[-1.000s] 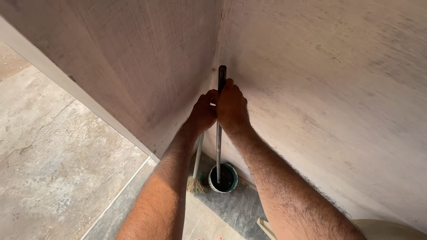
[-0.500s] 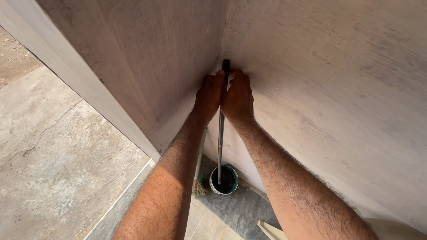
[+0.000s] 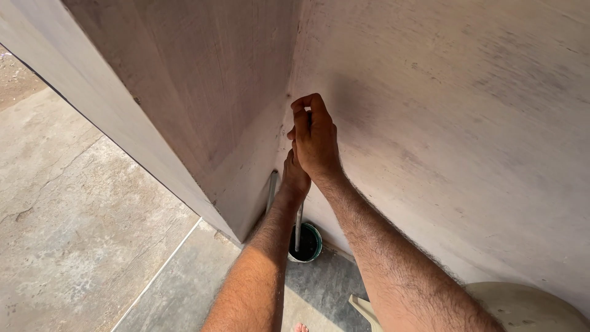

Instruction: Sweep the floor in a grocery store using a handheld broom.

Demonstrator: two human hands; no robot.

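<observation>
**Two hands on a rod in the wall corner**

Two pale plastered walls [image 3: 442, 92] meet in a vertical corner that fills most of the view. A stone floor [image 3: 80, 233] spreads toward 8 o'clock, and the rim of a beige plastic chair [image 3: 522, 304] shows at 5 o'clock.

Both forearms rise from 6 o'clock into the corner. The right hand [image 3: 316, 138] sits on top, its grip pressed together around the dark upper end of a long metal rod [image 3: 298, 229]. The left hand [image 3: 295, 178] is directly below, at 7 o'clock of the right and touching it, likewise wrapped around the rod. Stacking the hands likely keeps the rod upright and close to the corner seam.

The rod runs straight down toward 6 o'clock, and its lower end stands inside a small green-rimmed tin [image 3: 305, 243] with dark contents, set on the floor at the foot of the corner.
</observation>
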